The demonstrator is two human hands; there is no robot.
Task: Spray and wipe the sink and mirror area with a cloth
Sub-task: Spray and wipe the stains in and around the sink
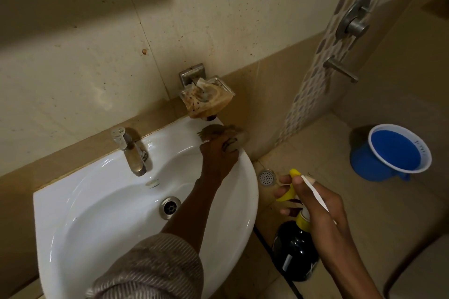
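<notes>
A white washbasin is being wiped at its back right rim, where a brownish cloth is being gripped by the left hand; beside it, a dark spray bottle is being clasped by the right hand, its fingers curled on the yellow trigger.

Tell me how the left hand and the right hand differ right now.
The left hand reaches across the white sink and presses a brownish cloth on its far rim; the right hand is off to the sink's side, above the floor. The left hand wipes; the right hand grips a dark spray bottle at its yellow trigger. Both hold a cleaning item.
</notes>
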